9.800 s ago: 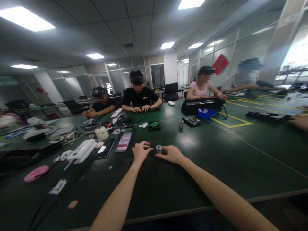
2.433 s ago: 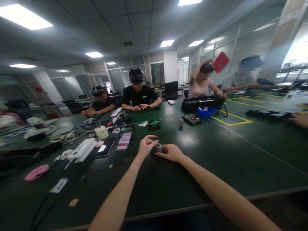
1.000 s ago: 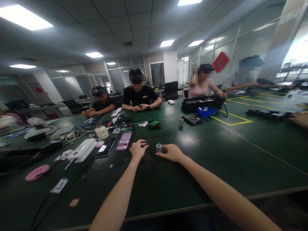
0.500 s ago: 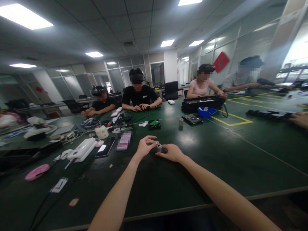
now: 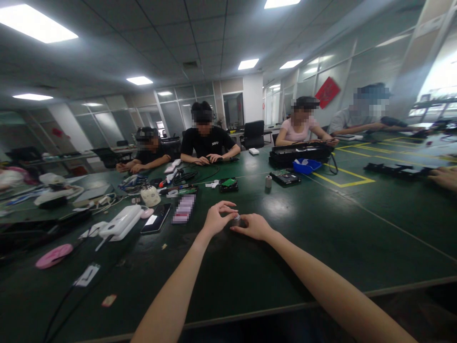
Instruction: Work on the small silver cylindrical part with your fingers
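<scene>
A small grey metal cylinder [image 5: 236,222] stands upright on the green table between my hands. My right hand [image 5: 255,226] closes on its right side, thumb low in front and fingers curled behind. Over its pale top, the thumb and fingers of my left hand [image 5: 217,218] come together in a pinch. Whatever they hold there is too small to make out. Farther back stands a second metal cylinder [image 5: 268,181], beside a hard drive [image 5: 286,177].
Left of my hands lie phones [image 5: 156,219], a white power strip [image 5: 121,223] and a pink ring [image 5: 54,256]. Ahead are another hard drive [image 5: 228,184] and a blue tray [image 5: 307,166]. Several people sit across the table. The table edge [image 5: 278,312] runs close to me.
My left fingers have shifted slightly over the cylinder's top, which was more exposed before and showed a dark spot. The right hand has stayed in place.
</scene>
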`<action>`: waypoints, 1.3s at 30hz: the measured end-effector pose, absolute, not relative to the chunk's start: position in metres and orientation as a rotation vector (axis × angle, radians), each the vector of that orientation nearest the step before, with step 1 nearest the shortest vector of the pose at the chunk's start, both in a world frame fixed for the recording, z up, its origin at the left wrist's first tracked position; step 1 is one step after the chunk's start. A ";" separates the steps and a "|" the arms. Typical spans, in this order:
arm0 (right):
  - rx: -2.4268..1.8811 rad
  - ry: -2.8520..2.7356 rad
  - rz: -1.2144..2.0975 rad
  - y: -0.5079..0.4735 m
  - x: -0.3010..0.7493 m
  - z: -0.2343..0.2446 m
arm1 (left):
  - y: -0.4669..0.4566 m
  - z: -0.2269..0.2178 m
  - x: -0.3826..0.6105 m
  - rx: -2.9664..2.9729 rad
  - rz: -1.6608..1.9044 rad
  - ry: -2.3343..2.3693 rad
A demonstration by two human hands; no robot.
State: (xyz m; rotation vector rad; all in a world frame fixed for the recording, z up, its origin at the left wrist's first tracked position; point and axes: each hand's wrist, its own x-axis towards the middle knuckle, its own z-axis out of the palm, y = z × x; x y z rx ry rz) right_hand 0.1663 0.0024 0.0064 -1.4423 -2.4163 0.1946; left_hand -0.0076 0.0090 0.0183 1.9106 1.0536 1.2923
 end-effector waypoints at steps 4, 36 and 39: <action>-1.449 -2.423 0.214 0.001 0.166 0.008 | 0.012 0.014 -0.006 1.861 1.274 1.021; -1.459 -2.422 0.191 0.004 0.165 0.005 | 0.013 0.011 0.005 1.518 1.290 0.899; -1.444 -2.423 0.194 0.003 0.165 0.005 | 0.015 0.010 0.002 1.495 1.330 0.903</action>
